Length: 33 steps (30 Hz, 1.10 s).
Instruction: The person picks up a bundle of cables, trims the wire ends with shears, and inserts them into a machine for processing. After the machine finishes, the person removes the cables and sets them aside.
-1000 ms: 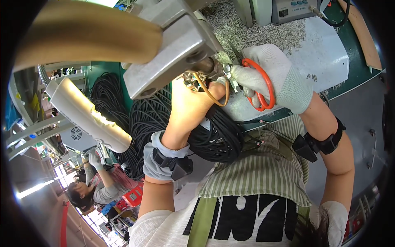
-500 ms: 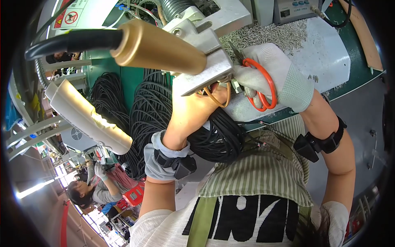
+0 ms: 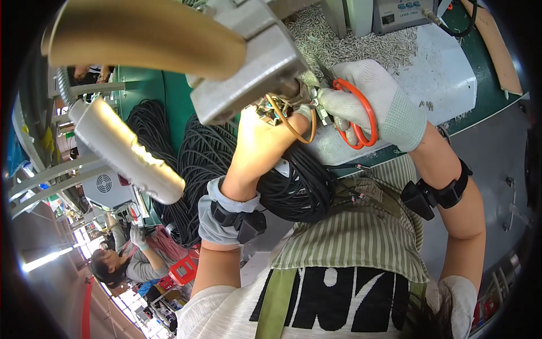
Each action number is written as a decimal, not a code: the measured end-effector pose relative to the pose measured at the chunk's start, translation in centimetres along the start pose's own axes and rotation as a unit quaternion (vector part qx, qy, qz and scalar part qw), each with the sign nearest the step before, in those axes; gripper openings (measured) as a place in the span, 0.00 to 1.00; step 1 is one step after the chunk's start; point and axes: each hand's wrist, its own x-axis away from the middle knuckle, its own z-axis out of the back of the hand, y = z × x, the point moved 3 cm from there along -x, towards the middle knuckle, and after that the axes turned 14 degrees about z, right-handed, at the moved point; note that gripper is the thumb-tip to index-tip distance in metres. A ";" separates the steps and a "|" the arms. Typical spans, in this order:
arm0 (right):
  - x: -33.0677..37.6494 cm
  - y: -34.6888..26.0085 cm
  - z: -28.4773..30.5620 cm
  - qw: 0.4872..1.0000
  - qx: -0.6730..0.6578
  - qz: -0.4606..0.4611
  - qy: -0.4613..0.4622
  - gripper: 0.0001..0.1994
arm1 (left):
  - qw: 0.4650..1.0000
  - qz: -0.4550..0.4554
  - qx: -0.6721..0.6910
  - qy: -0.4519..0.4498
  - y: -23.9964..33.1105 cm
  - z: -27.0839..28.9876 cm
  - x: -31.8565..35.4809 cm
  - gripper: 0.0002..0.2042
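My left hand [image 3: 265, 138], bare and brightly lit, is raised under a grey metal fixture [image 3: 248, 73] and pinches a small connector with orange and yellow wires [image 3: 293, 121]. My right hand [image 3: 375, 101] wears a white knit glove and grips orange-handled scissors [image 3: 354, 116], its fingertips meeting the wire ends beside my left hand. A coil of black cable [image 3: 293, 186] hangs around my left forearm.
A tan cylinder [image 3: 141, 34] on the fixture fills the upper left. Several black cable coils [image 3: 169, 147] lie on the green bench [image 3: 169, 96]. A white mat [image 3: 440, 73] carries scattered metal pins, with a grey box [image 3: 403, 14] behind. Another person [image 3: 121, 265] works at lower left.
The view has shifted, so the tan cylinder and grey fixture now loom larger overhead. Both hands stay together at the wire ends with the scissors still held.
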 end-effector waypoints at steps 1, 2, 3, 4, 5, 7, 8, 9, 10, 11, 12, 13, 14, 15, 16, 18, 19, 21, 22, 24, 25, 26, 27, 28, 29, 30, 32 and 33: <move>0.4 -0.3 0.0 1.000 0.001 0.002 0.000 0.13 | 0.999 0.021 0.010 -0.032 0.0 0.0 0.0 0.06; 1.3 -0.7 0.3 0.999 0.017 -0.002 0.031 0.12 | 0.999 0.019 0.010 -0.031 -0.3 -0.4 0.3 0.06; 2.2 -1.0 0.4 0.998 0.032 -0.004 0.057 0.11 | 0.993 0.014 0.118 -0.018 -0.9 -0.8 0.8 0.06; 3.2 -1.4 0.5 0.995 0.048 -0.006 0.083 0.09 | 0.974 0.007 0.226 -0.006 -1.6 -1.2 1.4 0.05; 4.4 -2.0 0.6 0.992 0.061 -0.006 0.106 0.08 | 0.944 -0.001 0.330 0.009 -2.0 -1.2 2.0 0.05; 6.9 -3.1 0.9 0.983 0.056 -0.098 0.144 0.06 | 0.920 -0.002 0.392 -0.007 -2.9 -0.8 3.2 0.04; 8.7 -3.7 1.4 0.968 0.040 -0.187 0.163 0.04 | 0.894 -0.004 0.447 -0.039 -3.2 -0.8 3.7 0.04; 10.5 -3.5 2.2 0.967 0.076 -0.200 0.136 0.04 | 0.863 -0.007 0.499 -0.075 -3.4 -0.9 4.1 0.04; 11.9 -3.3 2.8 0.965 0.110 -0.213 0.109 0.04 | 0.861 -0.010 0.504 -0.071 -3.6 -0.9 4.4 0.04; 13.2 -3.0 2.3 0.966 0.114 -0.210 0.102 0.04 | 0.850 0.015 0.516 -0.106 -3.8 -1.2 4.5 0.03; 14.4 -3.1 1.8 0.914 0.373 -0.119 0.103 0.02 | 0.838 0.042 0.524 -0.145 -3.7 -1.5 4.5 0.03; 14.6 -3.8 0.8 0.792 0.602 -0.018 0.094 0.03 | 0.825 0.069 0.531 -0.181 -3.9 -1.8 4.8 0.03; 14.2 -4.6 -0.5 0.818 0.564 0.048 0.097 0.05 | 0.825 0.065 0.533 -0.177 -4.0 -1.8 5.2 0.03; 12.9 -6.0 -2.5 0.839 0.524 0.114 0.096 0.07 | 0.832 0.084 0.524 -0.162 -4.0 -1.8 5.5 0.04; 11.9 -6.8 -4.4 0.880 0.450 0.153 0.025 0.09 | 0.837 0.104 0.514 -0.156 -3.9 -2.0 5.7 0.05; 10.5 -7.1 -7.7 0.888 0.394 0.226 -0.076 0.11 | 0.841 0.120 0.506 -0.151 -3.9 -2.1 6.0 0.06; 10.3 -5.9 -9.0 0.864 0.418 0.261 -0.105 0.11 | 0.852 0.115 0.488 -0.152 -3.8 -2.2 6.1 0.06; 9.9 -4.1 -9.2 0.855 0.436 0.257 -0.110 0.12 | 0.873 0.107 0.453 -0.149 -4.0 -2.1 6.1 0.06; 9.7 -3.3 -8.9 0.849 0.451 0.252 -0.111 0.12 | 0.871 0.103 0.458 -0.148 -4.1 -1.9 6.2 0.06; 9.8 -2.0 -8.8 0.841 0.464 0.249 -0.119 0.13 | 0.874 0.126 0.442 -0.154 -4.7 -1.6 6.6 0.06; 9.9 -1.6 -8.6 0.867 0.424 0.241 -0.103 0.13 | 0.877 0.139 0.432 -0.162 -4.9 -1.5 6.7 0.06; 10.0 -1.2 -8.4 0.890 0.383 0.231 -0.085 0.14 | 0.875 0.137 0.434 -0.163 -4.9 -1.5 6.9 0.06; 10.1 -1.0 -8.4 0.912 0.340 0.221 -0.067 0.14 | 0.888 0.130 0.416 -0.147 -4.7 -1.4 7.2 0.07; 10.1 -0.9 -8.5 0.911 0.343 0.220 -0.068 0.14 | 0.900 0.123 0.399 -0.130 -4.4 -1.4 7.3 0.08; 10.2 -0.9 -8.6 0.901 0.362 0.230 -0.064 0.14 | 0.911 0.116 0.380 -0.113 -4.3 -1.4 7.3 0.09; 10.2 -0.9 -8.7 0.891 0.379 0.241 -0.061 0.14 | 0.910 0.115 0.382 -0.115 -4.5 -1.6 7.1 0.09; 10.4 -1.2 -9.0 0.880 0.399 0.251 -0.058 0.15 | 0.936 0.046 0.336 -0.097 -4.8 -2.0 6.4 0.06; 10.5 -1.5 -9.1 0.869 0.421 0.253 -0.062 0.14 | 0.946 0.012 0.312 -0.086 -4.7 -2.1 6.2 0.05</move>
